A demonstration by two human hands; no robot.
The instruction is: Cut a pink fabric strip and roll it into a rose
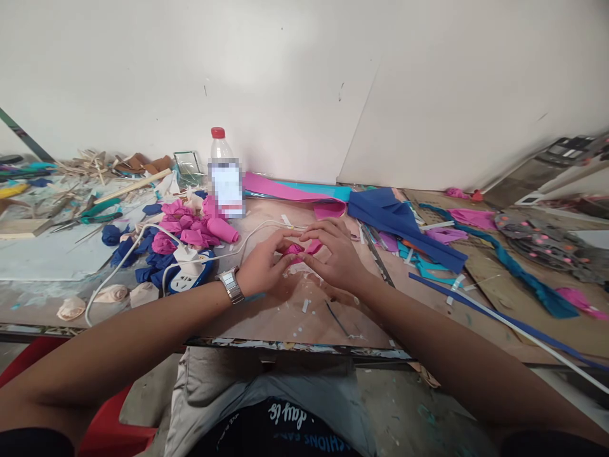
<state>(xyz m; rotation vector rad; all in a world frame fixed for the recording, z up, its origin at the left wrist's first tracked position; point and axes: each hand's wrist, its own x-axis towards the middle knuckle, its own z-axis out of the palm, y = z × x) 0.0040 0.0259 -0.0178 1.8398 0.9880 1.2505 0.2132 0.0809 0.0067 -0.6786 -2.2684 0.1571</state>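
Both my hands meet over the middle of the brown worktable point(328, 317). My left hand point(264, 263), with a metal watch point(230, 284) on its wrist, pinches a small pink foam piece point(295, 249) between thumb and fingers. My right hand point(335, 254) curls round the same pink piece from the right, its fingers bent over it. Most of the piece is hidden by my fingers. Small white scraps lie on the table under my hands.
A pile of pink foam roses point(190, 225) and blue foam roses point(143, 260) lies left of my hands, beside a white power strip point(188, 270) and cable. A plastic bottle point(223, 174) stands behind. Blue foam sheet point(404, 225), pink foam sheet point(285, 188), strips and scissors point(95, 212) are scattered around.
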